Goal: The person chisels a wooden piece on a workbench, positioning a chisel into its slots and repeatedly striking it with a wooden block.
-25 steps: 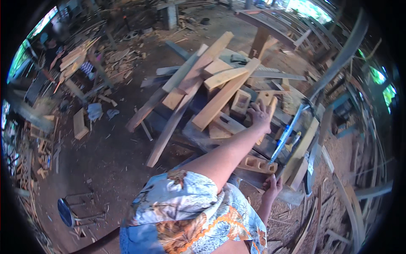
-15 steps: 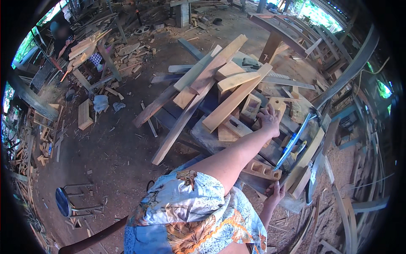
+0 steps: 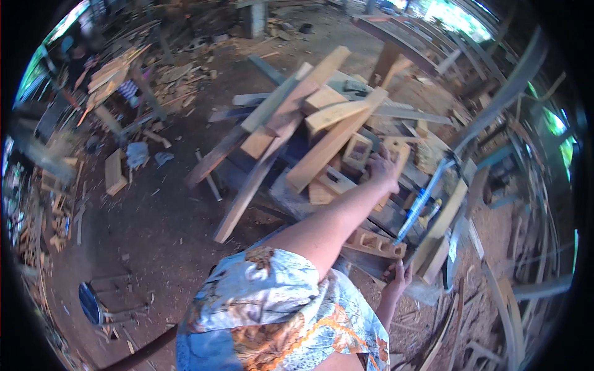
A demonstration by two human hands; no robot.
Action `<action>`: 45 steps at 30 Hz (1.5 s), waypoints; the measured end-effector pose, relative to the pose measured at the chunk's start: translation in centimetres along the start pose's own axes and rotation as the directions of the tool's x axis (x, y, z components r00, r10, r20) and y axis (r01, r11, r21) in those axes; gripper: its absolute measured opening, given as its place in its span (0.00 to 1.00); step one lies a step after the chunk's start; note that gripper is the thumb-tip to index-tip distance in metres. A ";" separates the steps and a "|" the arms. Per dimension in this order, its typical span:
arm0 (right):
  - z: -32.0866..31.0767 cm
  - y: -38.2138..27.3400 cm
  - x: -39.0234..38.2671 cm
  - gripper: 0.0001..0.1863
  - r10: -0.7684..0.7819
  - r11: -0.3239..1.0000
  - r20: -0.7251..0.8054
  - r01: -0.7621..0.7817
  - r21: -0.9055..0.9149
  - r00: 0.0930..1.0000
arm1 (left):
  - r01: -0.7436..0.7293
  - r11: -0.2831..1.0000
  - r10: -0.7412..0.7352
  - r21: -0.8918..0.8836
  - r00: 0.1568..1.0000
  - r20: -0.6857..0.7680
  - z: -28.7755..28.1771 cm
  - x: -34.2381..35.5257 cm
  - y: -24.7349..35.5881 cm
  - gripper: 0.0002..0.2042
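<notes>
My left hand point(image 3: 382, 172) reaches over the workbench, its fingers closed around a pale wooden piece point(image 3: 401, 159) whose lower part runs beneath the hand. Beside it lies a short wooden block with a hollow point(image 3: 357, 151). At the bench's near edge, a wooden block with several square holes point(image 3: 374, 243) lies across a darker board. My right hand point(image 3: 398, 278) is at that block's right end, thumb up and fingers curled against it; part of the grip is hidden. Between the hands and the right edge rests a blue bow saw point(image 3: 423, 201).
Long planks point(image 3: 337, 139) are stacked crosswise over the bench's left side. Thick boards point(image 3: 440, 232) line its right edge. A round stool point(image 3: 91, 303) stands on the floor at left. Scrap wood point(image 3: 55, 213) lies along the left side. Another person point(image 3: 77, 65) is at the far left.
My left hand has closed on the pale wooden piece, which now lies at a different angle under it. My right hand stays at the holed block's end. The whole view has shifted slightly.
</notes>
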State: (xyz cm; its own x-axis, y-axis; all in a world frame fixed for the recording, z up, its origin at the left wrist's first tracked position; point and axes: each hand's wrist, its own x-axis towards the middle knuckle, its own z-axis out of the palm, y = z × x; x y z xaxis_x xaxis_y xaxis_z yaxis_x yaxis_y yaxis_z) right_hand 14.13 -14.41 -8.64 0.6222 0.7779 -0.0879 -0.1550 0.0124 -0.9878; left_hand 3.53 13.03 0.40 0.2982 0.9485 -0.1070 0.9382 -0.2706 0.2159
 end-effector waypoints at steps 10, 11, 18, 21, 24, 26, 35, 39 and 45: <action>0.3 -1.0 -0.4 0.08 0.078 0.995 0.003 -0.078 0.056 0.997 | -0.001 0.973 -0.001 -0.232 1.000 -0.008 -0.1 0.2 -0.3 0.52; 0.4 -1.1 -0.4 0.08 0.079 0.995 0.009 -0.079 0.059 0.997 | 0.011 0.955 -0.008 -0.297 1.000 0.011 0.1 0.7 -0.4 0.52; 0.3 -0.9 -0.4 0.08 0.081 0.995 0.019 -0.082 0.065 0.997 | -0.094 0.318 0.240 -0.943 0.971 -0.016 -0.5 9.3 -3.0 0.58; 0.2 -0.8 -0.4 0.08 0.073 0.995 0.013 -0.074 0.061 0.997 | -0.274 0.625 0.293 -0.731 0.950 -0.106 -3.3 11.8 -3.3 0.55; 0.3 -0.8 -0.4 0.07 0.095 0.994 -0.006 -0.094 0.063 0.995 | -0.340 0.909 0.315 -0.243 0.939 -0.136 -5.8 12.1 -2.8 0.53; 0.4 -1.0 -0.4 0.07 0.089 0.995 -0.010 -0.088 0.048 0.996 | -0.382 0.924 0.381 0.013 0.920 -0.095 -6.9 12.3 -2.6 0.52; 0.3 -1.5 -0.5 0.10 0.157 0.985 -0.034 -0.154 0.081 0.987 | -0.519 0.792 0.511 0.321 0.852 0.118 -4.5 16.5 -3.8 0.51; 0.4 -1.3 -0.5 0.10 0.170 0.983 -0.047 -0.166 0.076 0.984 | -0.554 0.776 0.536 0.300 0.831 0.149 -3.9 17.0 -5.3 0.46; 0.3 -1.1 -0.4 0.10 0.163 0.986 -0.047 -0.161 0.044 0.986 | -0.620 0.748 0.598 0.238 0.784 0.166 -5.3 12.7 -5.8 0.37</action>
State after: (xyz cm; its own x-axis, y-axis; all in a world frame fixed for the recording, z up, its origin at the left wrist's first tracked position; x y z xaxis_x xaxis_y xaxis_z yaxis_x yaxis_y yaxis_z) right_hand 13.87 -14.57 -7.45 0.6242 0.7391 -0.2533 -0.2867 -0.0849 -0.9543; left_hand 0.94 27.48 2.98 0.8238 0.5548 -0.1164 0.5583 -0.8296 -0.0031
